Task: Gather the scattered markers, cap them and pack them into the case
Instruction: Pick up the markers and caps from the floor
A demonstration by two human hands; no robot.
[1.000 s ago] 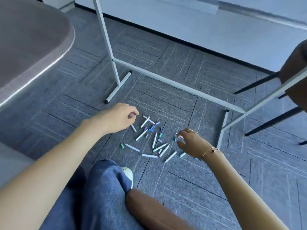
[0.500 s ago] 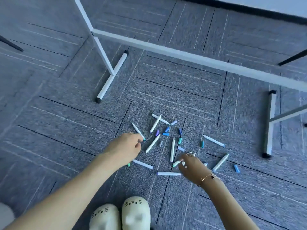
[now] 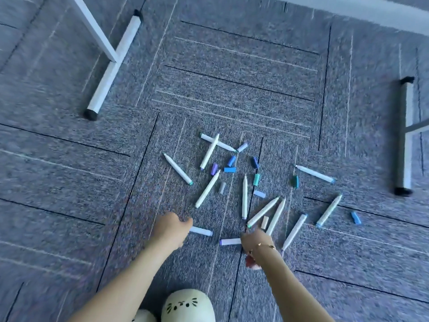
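Several white uncapped markers (image 3: 207,188) lie scattered on the grey carpet, with loose caps among them: purple (image 3: 214,169), blue (image 3: 229,169), teal (image 3: 256,179) and others. My left hand (image 3: 170,228) is closed over the end of a white marker (image 3: 201,231) lying on the carpet. My right hand (image 3: 255,240) covers the end of a purple-tipped marker (image 3: 229,241), also on the floor. A lone blue cap (image 3: 355,217) lies far right. No case is in view.
A white stand's foot bar (image 3: 109,73) lies on the carpet at the upper left, and a second foot bar (image 3: 405,135) at the right. My pale cat-face slippers (image 3: 188,305) are at the bottom edge.
The view has tilted down and come closer to the floor. Both hands have drawn back from the middle of the pile to the two nearest markers.
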